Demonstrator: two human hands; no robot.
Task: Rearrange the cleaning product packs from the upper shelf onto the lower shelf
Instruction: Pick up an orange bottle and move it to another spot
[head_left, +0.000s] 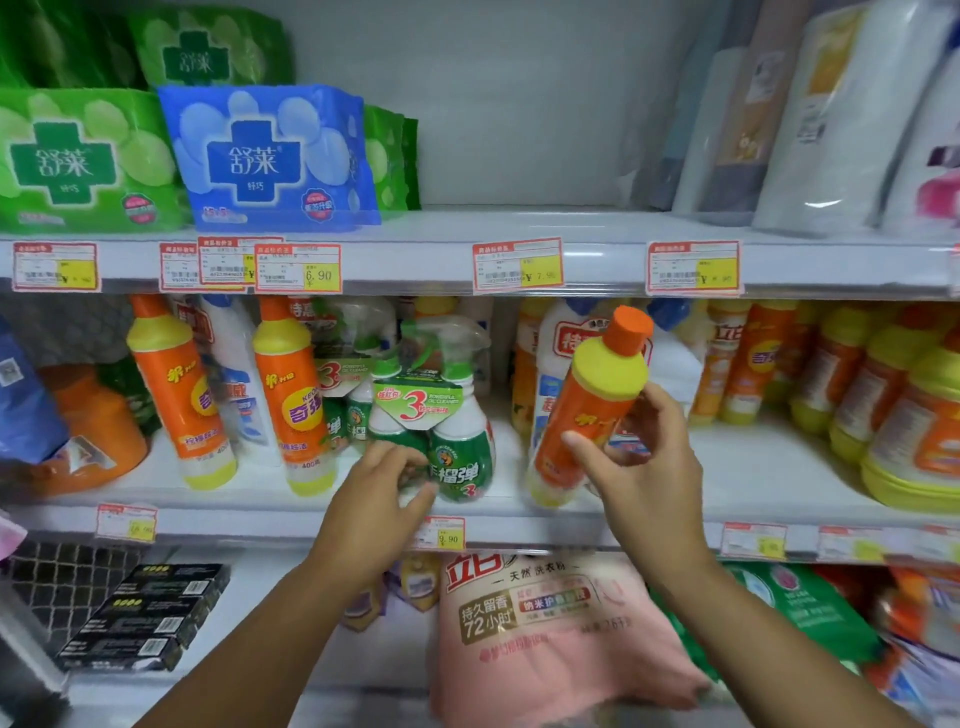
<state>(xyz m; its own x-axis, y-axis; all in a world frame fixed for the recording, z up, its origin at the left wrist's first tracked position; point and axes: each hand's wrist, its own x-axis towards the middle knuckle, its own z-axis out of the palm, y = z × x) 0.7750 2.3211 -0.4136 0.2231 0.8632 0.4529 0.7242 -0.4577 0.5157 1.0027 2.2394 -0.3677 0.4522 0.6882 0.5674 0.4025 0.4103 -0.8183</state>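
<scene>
Mid-transfer: the right hand (641, 462) grips an orange bottle (589, 405) (tilted), the left hand (387, 480) clasps the green multipack (441, 415); lowering comes next.

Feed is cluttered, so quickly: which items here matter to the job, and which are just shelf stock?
Job:
orange bottle, in right hand
green spray pack, at left hand

Just stock:
blue pack
pink bag
black boxes
paper rolls

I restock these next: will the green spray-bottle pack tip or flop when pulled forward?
The pack is probably top-heavy: tall triggers above narrow bases, so it may tip. A card collar and clear wrap bind the bottles, so it likely moves stiffly as one. The left hand at its base looks sensible.
</scene>
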